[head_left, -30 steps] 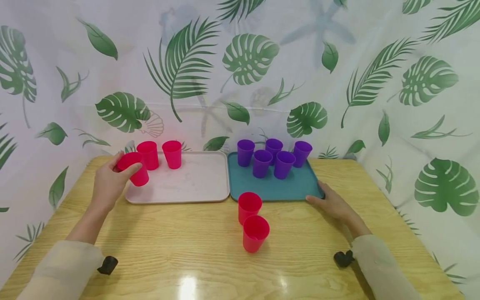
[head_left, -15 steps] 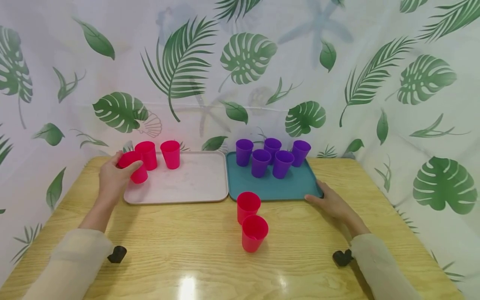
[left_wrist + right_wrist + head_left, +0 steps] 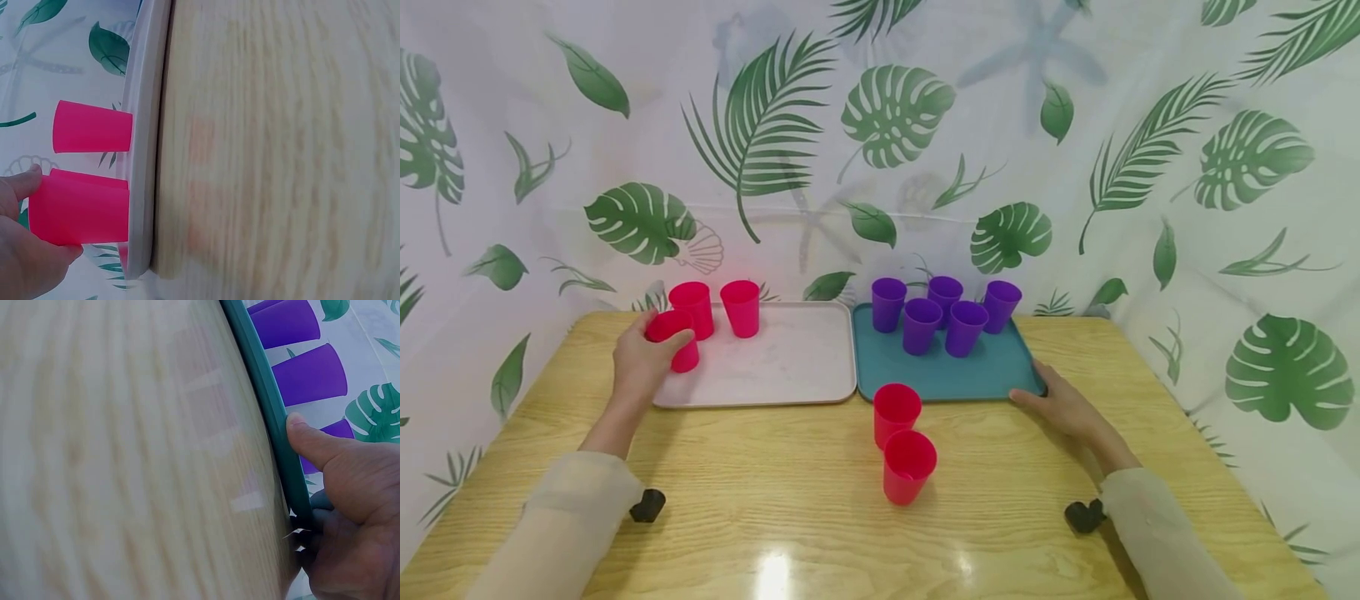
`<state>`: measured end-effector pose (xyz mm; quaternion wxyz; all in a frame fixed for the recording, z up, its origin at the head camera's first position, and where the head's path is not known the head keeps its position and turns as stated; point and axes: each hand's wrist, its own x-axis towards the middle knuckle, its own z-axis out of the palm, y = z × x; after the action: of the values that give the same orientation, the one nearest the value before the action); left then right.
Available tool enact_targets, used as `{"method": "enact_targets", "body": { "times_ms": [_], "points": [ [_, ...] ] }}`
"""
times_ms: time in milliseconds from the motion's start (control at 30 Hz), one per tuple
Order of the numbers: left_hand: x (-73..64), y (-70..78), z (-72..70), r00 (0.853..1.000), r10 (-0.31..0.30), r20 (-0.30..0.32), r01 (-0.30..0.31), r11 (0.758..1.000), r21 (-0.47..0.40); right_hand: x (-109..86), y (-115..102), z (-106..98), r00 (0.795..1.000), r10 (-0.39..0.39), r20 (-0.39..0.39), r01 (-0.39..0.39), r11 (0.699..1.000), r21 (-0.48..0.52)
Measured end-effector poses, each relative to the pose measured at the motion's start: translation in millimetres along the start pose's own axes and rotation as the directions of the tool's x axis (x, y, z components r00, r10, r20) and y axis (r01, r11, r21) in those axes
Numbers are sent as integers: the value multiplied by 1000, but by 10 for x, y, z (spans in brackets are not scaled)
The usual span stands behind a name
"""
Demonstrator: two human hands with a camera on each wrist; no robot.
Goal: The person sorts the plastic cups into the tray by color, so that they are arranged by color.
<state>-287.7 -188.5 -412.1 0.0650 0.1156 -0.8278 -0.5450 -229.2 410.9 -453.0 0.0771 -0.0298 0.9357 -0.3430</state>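
Note:
My left hand [image 3: 638, 367] grips a red plastic cup [image 3: 686, 357] between thumb and fingers, low at the left end of the white tray [image 3: 790, 362]. In the left wrist view this cup [image 3: 84, 209] has its base right at the tray's rim. Two more red cups stand upright at the tray's back, one of them [image 3: 700, 315] just behind the held cup. My right hand [image 3: 1067, 408] holds the teal tray [image 3: 917, 385] by its front right corner. The thumb lies on the rim in the right wrist view, with fingers curled round the edge.
Several purple cups [image 3: 921, 327] stand upright on the teal tray. In front of the trays, two red cups stand close together on the wooden table [image 3: 737, 483], the nearer one [image 3: 904, 487] overlapping the other [image 3: 891, 425]. A leaf-patterned cloth [image 3: 820, 125] hangs behind.
My left hand has moved rightward with the red cup, and the cup is now slightly lower and closer to the cup behind it. My right hand stays at the teal tray's corner.

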Motion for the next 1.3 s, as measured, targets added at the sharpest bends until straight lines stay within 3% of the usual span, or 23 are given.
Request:
{"method": "enact_targets", "body": {
  "times_ms": [433, 600, 700, 867, 1000, 1133, 1300],
  "points": [
    [18, -31, -22, 1000, 11, 23, -11, 1000, 27, 7, -26, -1, 1000, 9, 7, -9, 1000, 9],
    [-12, -7, -57, 997, 77, -23, -76, 997, 21, -7, -31, 5, 1000, -1, 0, 1, 1000, 9],
    [-44, 52, -100, 985, 147, -86, -148, 989, -5, -16, -29, 10, 1000, -3, -13, 3, 1000, 10],
    [-126, 198, -166, 953, 242, -180, -252, 967, -33, -19, -40, 7, 1000, -4, -4, 4, 1000, 0],
    [-206, 343, -199, 931, 299, -209, -319, 946, -65, -9, -61, 3, 1000, 8, 8, -8, 1000, -3],
    [-319, 514, -213, 921, 345, -180, -370, 920, -132, -8, -72, 2, 1000, 16, 14, -16, 1000, -2],
    [-493, 679, -140, 914, 403, -49, -404, 891, -207, -8, -55, 2, 1000, 20, 13, -20, 1000, -7]
  ]
}}
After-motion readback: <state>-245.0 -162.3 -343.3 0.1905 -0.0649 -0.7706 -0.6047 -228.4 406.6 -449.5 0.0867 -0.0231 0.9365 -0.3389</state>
